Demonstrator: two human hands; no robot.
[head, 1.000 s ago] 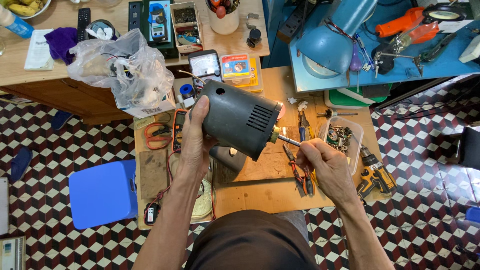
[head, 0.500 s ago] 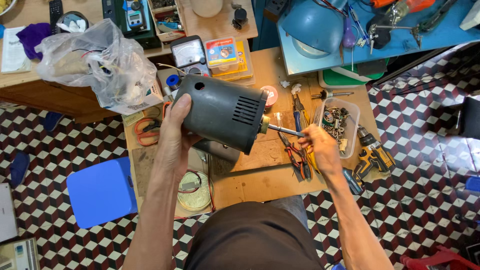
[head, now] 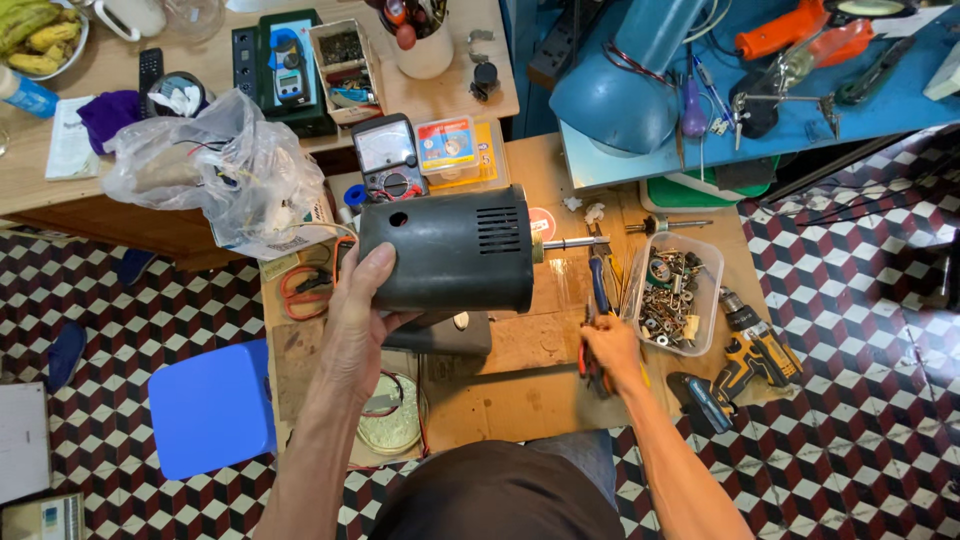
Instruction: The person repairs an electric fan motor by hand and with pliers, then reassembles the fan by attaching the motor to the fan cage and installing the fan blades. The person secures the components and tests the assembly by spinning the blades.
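My left hand grips a dark grey electric motor and holds it level above the low wooden work table. The motor's steel shaft points right. My right hand is down on the table to the right of the motor, its fingers closed around the red handles of a pair of pliers. Blue-handled pliers and other hand tools lie just above that hand.
A clear plastic tub of screws and small parts sits right of my right hand, with a yellow cordless drill beyond. A multimeter, plastic bag, blue stool and blue lamp surround the table.
My right hand has left the motor's shaft end and dropped to the pliers on the table. The motor has turned from tilted to level in my left hand.
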